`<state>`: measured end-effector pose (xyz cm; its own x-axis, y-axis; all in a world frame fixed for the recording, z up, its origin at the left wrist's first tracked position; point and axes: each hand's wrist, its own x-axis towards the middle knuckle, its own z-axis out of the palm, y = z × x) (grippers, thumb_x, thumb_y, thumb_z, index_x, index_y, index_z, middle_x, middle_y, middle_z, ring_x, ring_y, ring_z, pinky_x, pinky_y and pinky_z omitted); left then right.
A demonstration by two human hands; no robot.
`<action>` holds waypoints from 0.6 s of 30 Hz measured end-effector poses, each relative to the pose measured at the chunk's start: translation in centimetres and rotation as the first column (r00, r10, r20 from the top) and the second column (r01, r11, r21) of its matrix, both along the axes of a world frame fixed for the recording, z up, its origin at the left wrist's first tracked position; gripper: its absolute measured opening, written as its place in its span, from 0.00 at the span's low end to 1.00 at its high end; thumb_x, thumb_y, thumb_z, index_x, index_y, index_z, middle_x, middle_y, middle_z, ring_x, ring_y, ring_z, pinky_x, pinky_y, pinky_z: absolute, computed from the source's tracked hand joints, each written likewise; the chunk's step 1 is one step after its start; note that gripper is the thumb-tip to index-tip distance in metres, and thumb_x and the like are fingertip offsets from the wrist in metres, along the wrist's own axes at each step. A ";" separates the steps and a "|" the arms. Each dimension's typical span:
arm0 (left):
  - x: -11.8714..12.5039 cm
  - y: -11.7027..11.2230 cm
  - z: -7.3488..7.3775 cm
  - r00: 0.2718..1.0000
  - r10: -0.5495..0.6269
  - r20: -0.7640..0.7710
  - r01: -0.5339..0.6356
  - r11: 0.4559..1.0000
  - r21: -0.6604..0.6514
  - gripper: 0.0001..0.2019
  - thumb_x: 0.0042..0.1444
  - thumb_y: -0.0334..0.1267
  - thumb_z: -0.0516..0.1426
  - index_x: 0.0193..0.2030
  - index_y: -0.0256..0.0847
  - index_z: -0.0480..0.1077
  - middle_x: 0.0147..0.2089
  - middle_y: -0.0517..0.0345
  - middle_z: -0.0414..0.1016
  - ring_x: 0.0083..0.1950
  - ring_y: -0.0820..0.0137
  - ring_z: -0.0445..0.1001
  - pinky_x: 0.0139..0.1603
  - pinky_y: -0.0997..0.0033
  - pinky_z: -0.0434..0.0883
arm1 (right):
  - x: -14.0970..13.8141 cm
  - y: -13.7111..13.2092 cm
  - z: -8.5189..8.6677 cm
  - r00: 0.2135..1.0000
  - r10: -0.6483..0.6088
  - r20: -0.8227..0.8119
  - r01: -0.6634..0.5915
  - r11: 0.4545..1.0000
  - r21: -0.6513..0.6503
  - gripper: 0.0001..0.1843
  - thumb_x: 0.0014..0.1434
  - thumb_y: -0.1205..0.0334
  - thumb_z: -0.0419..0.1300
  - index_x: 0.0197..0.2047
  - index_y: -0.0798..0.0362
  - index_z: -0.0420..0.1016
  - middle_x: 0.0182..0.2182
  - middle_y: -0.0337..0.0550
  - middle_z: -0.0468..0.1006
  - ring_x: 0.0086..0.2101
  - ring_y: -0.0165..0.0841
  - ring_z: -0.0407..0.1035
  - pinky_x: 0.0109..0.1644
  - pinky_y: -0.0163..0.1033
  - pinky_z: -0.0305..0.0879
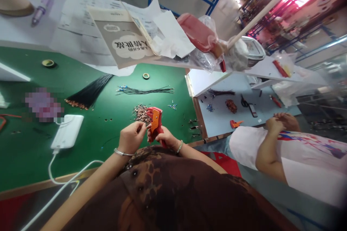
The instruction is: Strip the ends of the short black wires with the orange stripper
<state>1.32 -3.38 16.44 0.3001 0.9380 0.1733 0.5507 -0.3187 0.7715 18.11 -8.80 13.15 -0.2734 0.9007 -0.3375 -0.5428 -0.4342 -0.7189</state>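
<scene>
My right hand [163, 138] is shut around the handle of an orange and red wire stripper [155, 124], held upright above the green work mat [173, 129]. My left hand [132, 137] sits just to its left, fingertips pinched close to the tool's jaws. Anything between those fingers is too thin to make out. Right behind the tool lies a heap of short wires with metal terminals [141, 114]. A bangle circles my left wrist, and a beaded bracelet circles my right.
A black wire bundle [89, 92], blue-tipped wires [145, 90] and a white power bank [67, 131] with its cable lie on the mat. Papers and a booklet [121, 35] lie beyond it. To the right, a seated co-worker's hands [282, 122] rest near a pale workbench [217, 115].
</scene>
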 end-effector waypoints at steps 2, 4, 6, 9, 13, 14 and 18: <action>-0.1 -0.1 -0.1 1.000 -0.027 -0.003 0.027 1.000 0.006 0.16 0.62 0.45 0.52 0.29 0.39 0.74 0.25 0.59 0.75 0.24 0.74 0.68 0.30 0.74 0.62 | -0.1 0.3 0.0 1.000 -0.001 -0.002 0.001 1.000 -0.019 0.30 0.36 0.72 0.61 0.47 0.56 0.71 0.35 0.41 0.77 0.32 0.33 0.71 0.39 0.42 0.71; -0.1 -0.1 -0.1 0.999 -0.053 -0.006 0.053 0.998 0.016 0.16 0.63 0.44 0.52 0.31 0.39 0.75 0.27 0.58 0.77 0.26 0.74 0.70 0.31 0.74 0.63 | -0.3 0.5 0.0 1.000 -0.003 -0.002 0.003 1.000 -0.023 0.30 0.35 0.73 0.61 0.47 0.56 0.72 0.34 0.40 0.78 0.31 0.33 0.72 0.38 0.41 0.72; -0.1 -0.1 -0.1 0.998 -0.070 -0.007 0.070 0.997 0.027 0.16 0.63 0.44 0.51 0.33 0.38 0.75 0.29 0.56 0.78 0.27 0.73 0.72 0.32 0.74 0.64 | -0.3 0.6 -0.1 1.000 0.005 0.005 -0.005 1.000 -0.013 0.30 0.35 0.73 0.62 0.46 0.57 0.72 0.33 0.40 0.79 0.31 0.34 0.72 0.38 0.40 0.72; -0.1 -0.1 -0.1 0.997 -0.075 -0.004 0.075 0.996 0.040 0.15 0.64 0.43 0.51 0.36 0.38 0.76 0.32 0.54 0.80 0.30 0.71 0.74 0.34 0.74 0.66 | -0.3 0.8 -0.4 0.998 0.030 0.047 -0.030 1.000 -0.004 0.26 0.36 0.72 0.64 0.44 0.57 0.72 0.32 0.40 0.80 0.30 0.34 0.73 0.38 0.39 0.72; -0.1 -0.1 -0.1 0.995 -0.097 -0.013 0.097 0.990 0.106 0.14 0.64 0.41 0.51 0.39 0.36 0.76 0.34 0.53 0.80 0.30 0.71 0.75 0.34 0.73 0.67 | -0.2 0.8 -0.8 0.992 0.050 0.118 -0.050 0.999 -0.001 0.22 0.38 0.70 0.65 0.41 0.58 0.74 0.30 0.41 0.80 0.31 0.35 0.74 0.40 0.40 0.72; -0.1 -0.1 -0.1 0.995 -0.103 -0.019 0.104 0.986 0.130 0.14 0.65 0.40 0.50 0.40 0.36 0.76 0.33 0.53 0.80 0.30 0.71 0.75 0.34 0.73 0.67 | -0.2 0.8 -0.8 0.990 0.051 0.132 -0.052 0.999 0.006 0.21 0.39 0.69 0.65 0.40 0.58 0.74 0.30 0.41 0.80 0.31 0.34 0.74 0.40 0.40 0.72; -0.1 -0.1 -0.1 0.993 -0.112 -0.039 0.118 0.974 0.193 0.13 0.65 0.38 0.50 0.40 0.37 0.75 0.33 0.54 0.80 0.31 0.71 0.75 0.34 0.74 0.67 | -0.2 0.8 -1.0 0.986 0.052 0.156 -0.056 0.998 0.021 0.18 0.40 0.66 0.68 0.38 0.58 0.74 0.29 0.41 0.79 0.30 0.33 0.73 0.40 0.40 0.72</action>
